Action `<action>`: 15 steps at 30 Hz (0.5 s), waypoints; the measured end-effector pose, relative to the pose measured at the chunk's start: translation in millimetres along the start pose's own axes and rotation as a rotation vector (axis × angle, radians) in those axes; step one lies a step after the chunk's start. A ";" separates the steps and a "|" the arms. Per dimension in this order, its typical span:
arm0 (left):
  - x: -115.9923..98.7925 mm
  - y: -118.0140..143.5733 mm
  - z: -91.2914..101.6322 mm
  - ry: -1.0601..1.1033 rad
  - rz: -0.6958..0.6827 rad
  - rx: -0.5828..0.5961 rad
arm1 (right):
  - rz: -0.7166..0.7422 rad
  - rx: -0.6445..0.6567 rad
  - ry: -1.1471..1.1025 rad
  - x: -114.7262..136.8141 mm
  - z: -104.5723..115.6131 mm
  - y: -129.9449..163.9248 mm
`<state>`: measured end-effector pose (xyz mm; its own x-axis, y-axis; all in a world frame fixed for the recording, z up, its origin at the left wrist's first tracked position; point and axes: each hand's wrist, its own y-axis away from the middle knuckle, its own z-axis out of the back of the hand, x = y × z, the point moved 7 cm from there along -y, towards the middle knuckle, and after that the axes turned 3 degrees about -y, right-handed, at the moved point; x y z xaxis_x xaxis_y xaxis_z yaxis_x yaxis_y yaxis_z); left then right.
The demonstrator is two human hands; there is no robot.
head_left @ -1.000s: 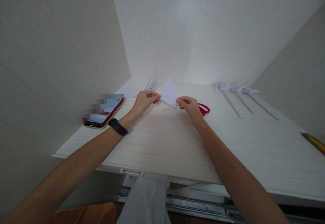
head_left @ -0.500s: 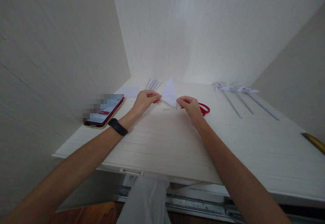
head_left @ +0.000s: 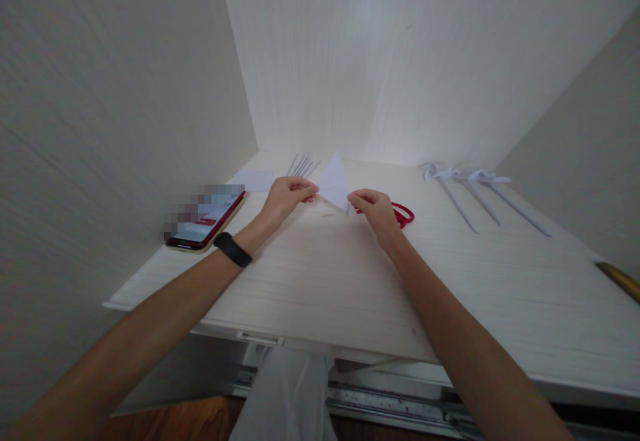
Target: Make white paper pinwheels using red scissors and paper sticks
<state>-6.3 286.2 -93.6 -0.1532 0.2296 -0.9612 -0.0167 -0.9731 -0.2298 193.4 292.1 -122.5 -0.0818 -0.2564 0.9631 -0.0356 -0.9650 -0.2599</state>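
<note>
A white sheet of paper folded to a triangle (head_left: 334, 182) is held up between my two hands, its point away from me. My left hand (head_left: 290, 194) pinches its left corner between thumb and fingers. At the lower right corner, my right hand (head_left: 373, 208) is closed on the paper the same way. Just beside my right hand lie scissors with red handles (head_left: 404, 214), partly hidden behind it. Behind my left hand are several thin white paper sticks (head_left: 303, 166) and a flat piece of white paper (head_left: 254, 180).
A phone (head_left: 206, 220) lies on the left of the white tabletop (head_left: 320, 281). At the right rest several white paper stems with folded tops (head_left: 470, 191). A gold-coloured object (head_left: 619, 281) sits at the far right edge. White panels stand at the left, back and right.
Hardly anything differs. The folded paper tilts very slightly, while both hands keep their places and their hold on it.
</note>
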 end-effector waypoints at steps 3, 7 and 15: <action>0.8 -1.4 0.6 0.012 -0.002 0.001 | -0.019 0.001 -0.013 -1.8 -0.5 -0.5; 1.2 -2.2 3.1 0.012 0.016 -0.028 | -0.044 0.010 -0.025 -4.4 -1.5 -1.4; -1.8 -0.6 2.2 0.017 0.024 -0.034 | -0.034 0.016 -0.018 -6.1 -1.3 -2.3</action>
<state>-8.2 286.3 -91.3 -0.1366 0.2072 -0.9687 0.0206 -0.9771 -0.2119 192.7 296.0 -127.9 -0.0630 -0.2241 0.9725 -0.0221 -0.9739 -0.2258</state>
